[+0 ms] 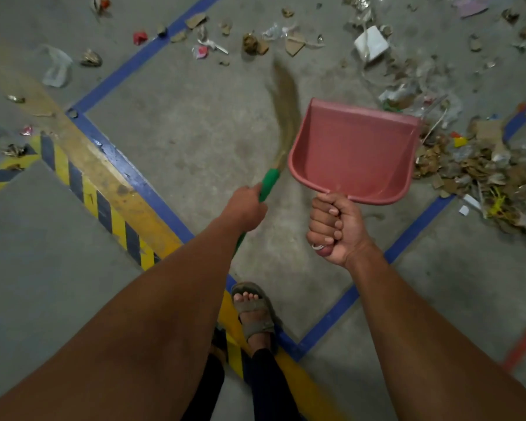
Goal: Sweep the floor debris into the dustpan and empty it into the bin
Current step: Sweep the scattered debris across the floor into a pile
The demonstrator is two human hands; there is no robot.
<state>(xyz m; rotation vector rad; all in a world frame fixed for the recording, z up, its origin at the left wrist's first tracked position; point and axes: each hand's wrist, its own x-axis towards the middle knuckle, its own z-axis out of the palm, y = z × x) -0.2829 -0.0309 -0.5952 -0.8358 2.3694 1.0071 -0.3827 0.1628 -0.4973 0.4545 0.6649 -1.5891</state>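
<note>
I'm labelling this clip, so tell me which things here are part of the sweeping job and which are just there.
Part of the job:
broom, in the left hand
pink dustpan, in the right hand
debris pile
scattered scraps

Just there:
blue floor tape
yellow-black hazard stripe
sandal

Bare concrete floor open between broom and blue tape line. Dense debris heap blocks right of dustpan; scattered scraps line far edge.

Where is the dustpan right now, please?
In the head view, the right hand holds the dustpan right of centre, between the broom and the debris pile.
</note>
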